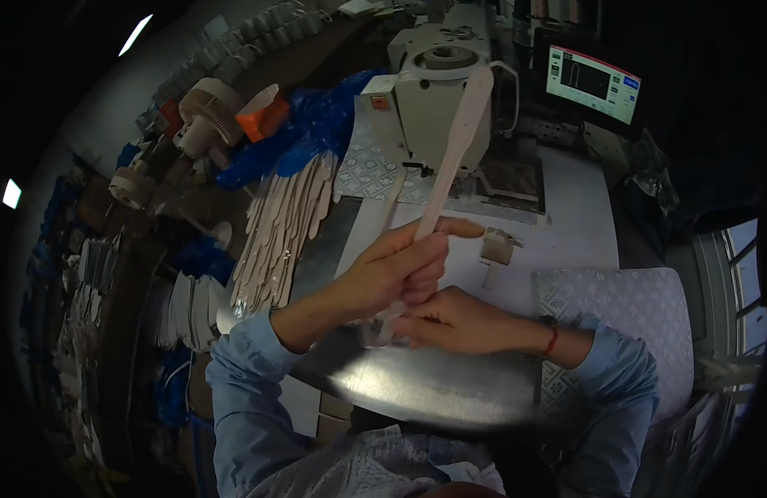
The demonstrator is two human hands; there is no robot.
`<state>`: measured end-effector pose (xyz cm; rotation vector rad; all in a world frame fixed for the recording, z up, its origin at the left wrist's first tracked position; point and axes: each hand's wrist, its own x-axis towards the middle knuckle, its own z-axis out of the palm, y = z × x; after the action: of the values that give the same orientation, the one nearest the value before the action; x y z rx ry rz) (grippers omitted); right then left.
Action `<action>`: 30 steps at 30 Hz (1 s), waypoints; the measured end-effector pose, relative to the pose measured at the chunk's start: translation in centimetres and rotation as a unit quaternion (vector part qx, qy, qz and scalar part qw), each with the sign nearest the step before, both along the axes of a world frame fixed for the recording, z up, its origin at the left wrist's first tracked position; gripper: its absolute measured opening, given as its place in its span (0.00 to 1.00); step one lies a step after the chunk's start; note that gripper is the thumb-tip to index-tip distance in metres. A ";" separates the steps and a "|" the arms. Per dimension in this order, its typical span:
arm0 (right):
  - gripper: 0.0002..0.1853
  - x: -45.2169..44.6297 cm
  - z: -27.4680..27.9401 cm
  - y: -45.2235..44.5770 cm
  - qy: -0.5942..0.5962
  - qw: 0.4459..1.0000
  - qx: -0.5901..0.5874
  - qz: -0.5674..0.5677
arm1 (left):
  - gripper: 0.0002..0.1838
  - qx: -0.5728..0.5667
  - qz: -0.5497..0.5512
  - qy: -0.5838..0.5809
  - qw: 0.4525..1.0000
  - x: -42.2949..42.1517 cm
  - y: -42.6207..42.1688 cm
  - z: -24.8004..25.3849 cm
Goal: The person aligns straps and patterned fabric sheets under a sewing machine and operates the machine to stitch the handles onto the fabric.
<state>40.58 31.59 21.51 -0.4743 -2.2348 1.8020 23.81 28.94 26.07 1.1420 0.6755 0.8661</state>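
My left hand (396,270) is closed round a long, pale pink strip (451,158) that rises in front of the sewing machine (441,108), its rounded end up. Just below it, my right hand (450,319) is closed close to the left one, its fingertips at a small clear, shiny thing (379,330) too blurred to name. Whether that hand also grips the strip's lower end is hidden. Behind my hands, a small tan piece (497,249) lies on the white work surface (578,220).
Many pale strips (284,228) lie bundled at the left, beside blue plastic (317,124) and an orange container (263,112). A fan (211,112) stands further left. Patterned cloth (624,311) covers the right side. A lit screen (595,83) is at the back right.
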 end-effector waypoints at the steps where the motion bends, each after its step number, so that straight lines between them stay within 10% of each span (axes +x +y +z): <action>1: 0.22 1.3 -1.1 1.0 0.007 0.995 0.097 0.039 | 0.25 0.001 -0.010 -0.001 1.000 -0.4 0.2 -0.2; 8: 0.17 7.6 5.6 6.0 0.122 0.942 0.090 -0.300 | 0.23 -0.057 -0.095 0.046 0.993 -1.4 0.7 -1.1; 13: 0.11 7.7 5.6 7.0 0.116 0.946 0.091 -0.288 | 0.24 -0.098 -0.178 0.125 0.971 0.1 0.8 -3.3; 16: 0.09 8.7 3.0 8.8 0.068 0.955 0.045 -0.285 | 0.25 0.036 -0.204 0.234 0.950 -0.4 1.2 -5.5; 19: 0.09 8.9 -1.2 10.9 0.027 0.954 -0.024 -0.298 | 0.25 0.363 -0.118 0.457 0.803 -1.2 3.7 -5.6; 21: 0.09 8.3 -3.1 12.2 0.004 0.956 -0.051 -0.290 | 0.27 0.639 0.058 0.507 0.575 -0.5 6.7 -6.8; 27: 0.13 4.7 -7.4 16.9 0.006 0.936 -0.005 -0.351 | 0.23 0.679 0.066 0.487 0.545 0.6 11.7 -10.2; 30: 0.16 3.6 -8.6 19.1 0.027 0.910 0.231 -0.344 | 0.23 0.654 0.088 0.498 0.562 -0.3 13.2 -11.0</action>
<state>44.21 50.67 12.91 -0.9370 -1.9896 0.8916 23.55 42.13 15.11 3.1315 1.0641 0.7648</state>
